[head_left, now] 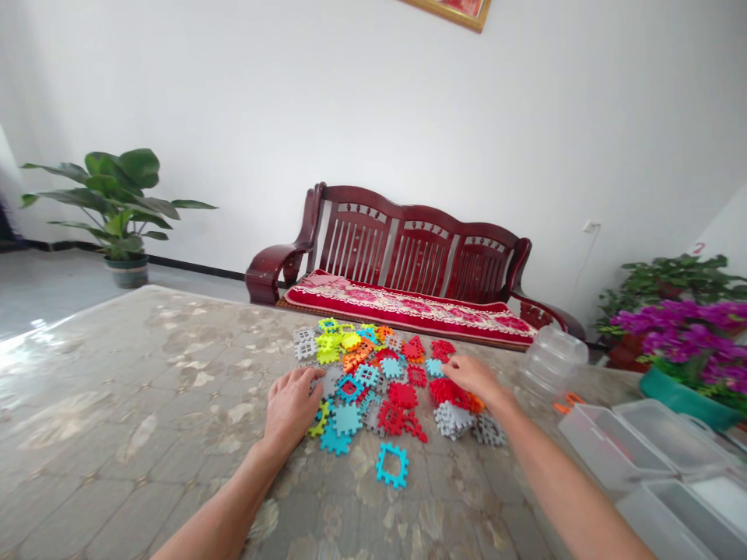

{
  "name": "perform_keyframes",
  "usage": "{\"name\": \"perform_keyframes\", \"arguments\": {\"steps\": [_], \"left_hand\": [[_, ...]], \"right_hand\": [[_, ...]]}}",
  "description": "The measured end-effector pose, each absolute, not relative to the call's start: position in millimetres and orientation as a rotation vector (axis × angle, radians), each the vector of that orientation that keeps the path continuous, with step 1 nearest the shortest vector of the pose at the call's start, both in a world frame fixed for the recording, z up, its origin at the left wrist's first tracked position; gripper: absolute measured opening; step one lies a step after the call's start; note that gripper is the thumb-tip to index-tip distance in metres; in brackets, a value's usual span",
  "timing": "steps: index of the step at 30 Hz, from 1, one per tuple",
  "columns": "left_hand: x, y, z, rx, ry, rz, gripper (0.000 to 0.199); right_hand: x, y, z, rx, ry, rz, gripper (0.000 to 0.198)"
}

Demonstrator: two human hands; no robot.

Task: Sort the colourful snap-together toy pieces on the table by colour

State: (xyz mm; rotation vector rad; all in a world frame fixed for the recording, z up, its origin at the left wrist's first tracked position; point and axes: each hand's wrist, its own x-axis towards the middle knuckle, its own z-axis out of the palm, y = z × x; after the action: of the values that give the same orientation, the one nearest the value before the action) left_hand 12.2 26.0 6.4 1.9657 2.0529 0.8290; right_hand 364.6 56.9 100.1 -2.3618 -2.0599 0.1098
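A heap of interlocking plastic building tiles with notched edges lies mid-table, in red, blue, yellow-green, orange and grey. At its left edge, my left hand (293, 404) has its fingers curled, thumb and forefinger at a grey tile (331, 383). On the other side, my right hand (470, 375) pinches a light blue tile (433, 367). Under and beside that hand are red tiles (447, 393) and a stack of light grey tiles (454, 420). A blue square frame tile (391, 465) lies apart, nearer to me.
Clear plastic boxes (618, 443) stand at the table's right, with a round clear container (552, 362) behind them and orange pieces (567, 402) close by. Purple flowers in a teal pot (689, 397) sit at the far right. Beyond the table is a wooden bench (408, 233).
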Motion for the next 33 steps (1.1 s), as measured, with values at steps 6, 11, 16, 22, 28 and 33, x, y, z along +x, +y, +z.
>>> {"name": "perform_keyframes", "arguments": {"steps": [6, 11, 16, 22, 28, 33], "left_hand": [[13, 25, 7, 1.971, 2.068, 0.818, 0.033], [13, 25, 8, 1.969, 2.064, 0.815, 0.034], [13, 25, 8, 1.972, 2.054, 0.825, 0.033], [13, 25, 7, 1.97, 2.05, 0.835, 0.033], [12, 26, 6, 1.964, 2.05, 0.825, 0.032], [11, 26, 6, 1.957, 2.043, 0.819, 0.033]], "right_hand": [[357, 35, 118, -2.464, -2.199, -0.004, 0.043], [347, 26, 121, -2.524, -2.238, 0.038, 0.047], [348, 28, 120, -2.53, -2.213, 0.067, 0.04], [350, 29, 122, -2.512, -2.181, 0.054, 0.042], [344, 28, 116, -2.53, -2.216, 0.057, 0.045], [348, 30, 114, -2.531, -2.169, 0.058, 0.035]]}}
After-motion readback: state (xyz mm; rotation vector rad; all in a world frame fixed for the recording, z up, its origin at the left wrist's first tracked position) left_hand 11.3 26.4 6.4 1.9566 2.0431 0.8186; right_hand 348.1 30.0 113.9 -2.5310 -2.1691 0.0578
